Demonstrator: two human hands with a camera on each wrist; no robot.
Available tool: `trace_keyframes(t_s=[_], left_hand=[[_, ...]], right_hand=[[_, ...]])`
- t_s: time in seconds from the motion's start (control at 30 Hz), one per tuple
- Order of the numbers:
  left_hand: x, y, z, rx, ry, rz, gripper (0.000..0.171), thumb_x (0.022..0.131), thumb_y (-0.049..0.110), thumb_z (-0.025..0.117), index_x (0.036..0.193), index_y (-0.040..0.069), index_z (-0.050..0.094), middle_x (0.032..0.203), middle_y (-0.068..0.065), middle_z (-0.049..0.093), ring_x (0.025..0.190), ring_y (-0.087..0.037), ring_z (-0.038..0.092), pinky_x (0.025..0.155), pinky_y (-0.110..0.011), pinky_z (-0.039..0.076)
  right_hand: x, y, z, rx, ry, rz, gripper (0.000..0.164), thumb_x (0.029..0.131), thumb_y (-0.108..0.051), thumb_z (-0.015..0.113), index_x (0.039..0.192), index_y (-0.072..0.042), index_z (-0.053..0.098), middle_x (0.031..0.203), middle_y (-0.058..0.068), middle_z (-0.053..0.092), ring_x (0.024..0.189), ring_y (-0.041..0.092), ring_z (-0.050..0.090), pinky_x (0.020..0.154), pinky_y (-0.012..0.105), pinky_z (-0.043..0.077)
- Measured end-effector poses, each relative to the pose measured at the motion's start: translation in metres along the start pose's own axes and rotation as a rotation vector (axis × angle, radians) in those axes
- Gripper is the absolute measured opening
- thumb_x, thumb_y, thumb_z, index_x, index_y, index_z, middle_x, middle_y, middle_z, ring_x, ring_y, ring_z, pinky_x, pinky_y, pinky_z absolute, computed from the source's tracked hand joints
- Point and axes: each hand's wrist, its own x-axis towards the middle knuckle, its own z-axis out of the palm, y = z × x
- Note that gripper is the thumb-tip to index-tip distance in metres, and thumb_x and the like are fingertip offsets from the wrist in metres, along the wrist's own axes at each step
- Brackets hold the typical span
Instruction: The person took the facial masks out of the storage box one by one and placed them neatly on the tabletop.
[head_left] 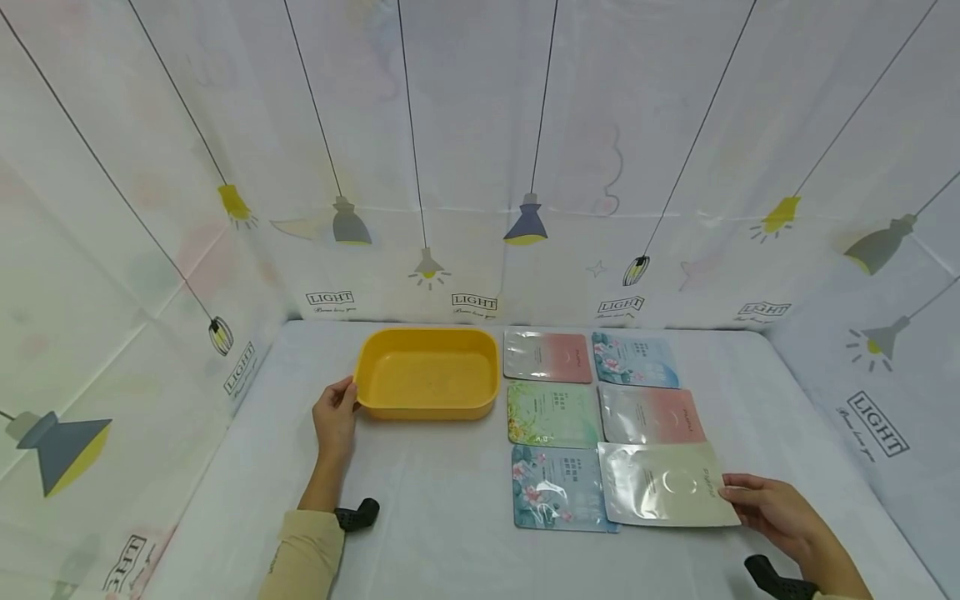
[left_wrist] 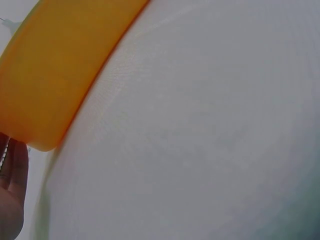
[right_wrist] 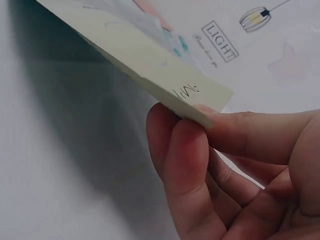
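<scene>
My right hand (head_left: 776, 512) pinches the right edge of a pale cream face mask packet (head_left: 663, 485) between thumb and fingers. In the right wrist view, that packet (right_wrist: 135, 57) tilts, its gripped edge raised off the cloth. My left hand (head_left: 335, 417) touches the left end of a yellow plastic basin (head_left: 427, 414); in the left wrist view its straight fingers (left_wrist: 19, 167) meet the basin's outer wall (left_wrist: 65, 75). The cream packet slightly overlaps a blue floral packet (head_left: 558, 492) and lies just below a pink-and-silver packet (head_left: 652, 414).
Further packets lie right of the basin: green (head_left: 553, 414), another pink-and-silver one (head_left: 547, 357) and another blue one (head_left: 636, 360). A white cloth (head_left: 435, 500) covers the table. Behind stands a curtain (head_left: 480, 125) printed with lamps. Black wrist mounts (head_left: 358, 515) show on both arms.
</scene>
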Motion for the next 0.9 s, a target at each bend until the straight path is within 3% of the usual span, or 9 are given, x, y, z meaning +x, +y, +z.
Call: trace_keyframes(t_s=[0.17, 0.47, 0.73, 0.9], left_hand=[[0.000, 0.001, 0.001, -0.007, -0.003, -0.004, 0.032, 0.100, 0.014, 0.055, 0.123, -0.006, 0.058, 0.121, -0.023, 0.061, 0.092, -0.010, 0.061, 0.073, -0.009, 0.054], [0.000, 0.001, -0.001, 0.004, -0.013, -0.027, 0.034, 0.100, 0.017, 0.054, 0.125, -0.005, 0.057, 0.125, -0.022, 0.060, 0.102, -0.022, 0.059, 0.075, -0.008, 0.053], [-0.001, 0.006, -0.005, 0.004, -0.047, -0.043, 0.034, 0.100, 0.015, 0.054, 0.127, -0.007, 0.056, 0.128, -0.024, 0.059, 0.100, -0.016, 0.060, 0.075, -0.009, 0.054], [0.002, 0.005, -0.004, 0.033, -0.049, -0.026, 0.032, 0.100, 0.015, 0.054, 0.124, -0.005, 0.057, 0.125, -0.022, 0.060, 0.106, -0.027, 0.059, 0.075, -0.008, 0.053]], right_hand=[[0.002, 0.005, -0.002, -0.010, 0.019, 0.004, 0.067, 0.087, -0.020, 0.072, 0.136, 0.014, 0.042, 0.092, -0.006, 0.069, 0.084, 0.013, 0.064, 0.072, 0.031, 0.057], [0.003, 0.006, 0.001, -0.117, 0.112, -0.011, 0.052, 0.086, -0.018, 0.072, 0.123, 0.015, 0.055, 0.087, -0.003, 0.071, 0.075, 0.014, 0.065, 0.066, 0.031, 0.058], [0.003, 0.006, 0.001, -0.175, 0.159, 0.001, 0.040, 0.087, -0.018, 0.070, 0.113, 0.012, 0.064, 0.079, -0.003, 0.070, 0.070, 0.015, 0.063, 0.062, 0.030, 0.058], [0.006, -0.005, -0.004, -0.178, 0.191, 0.007, 0.043, 0.087, -0.022, 0.071, 0.112, 0.012, 0.063, 0.077, -0.002, 0.070, 0.070, 0.015, 0.064, 0.063, 0.030, 0.059]])
